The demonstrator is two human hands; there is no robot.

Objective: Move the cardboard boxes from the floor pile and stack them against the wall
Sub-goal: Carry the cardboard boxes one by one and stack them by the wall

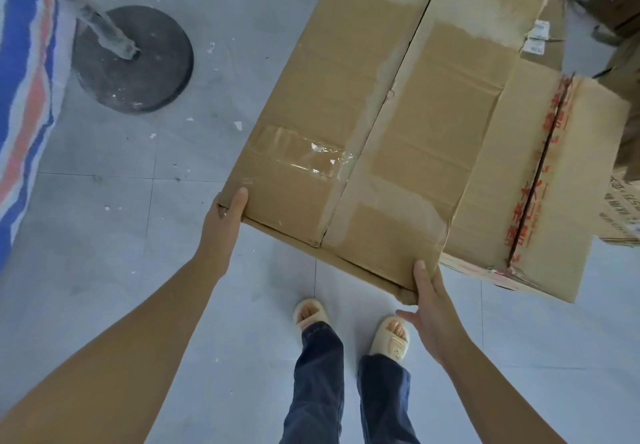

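A large brown cardboard box (pixel 377 124) with torn tape strips on its closed top flaps fills the upper middle of the head view. My left hand (pixel 225 221) grips its near left corner, thumb on top and fingers hidden underneath. At the near right corner my right hand (pixel 427 301) holds the box, thumb along the edge, fingers below. To the right, partly under it, lies a second box (pixel 540 201) with red printed tape.
More cardboard boxes (pixel 620 201) pile up at the right edge and top right. A round black stand base (pixel 133 62) with a grey pole sits on the tiled floor at upper left. Beside it lies a blue, white and red striped tarp (pixel 24 97). My feet in slippers stand below the box.
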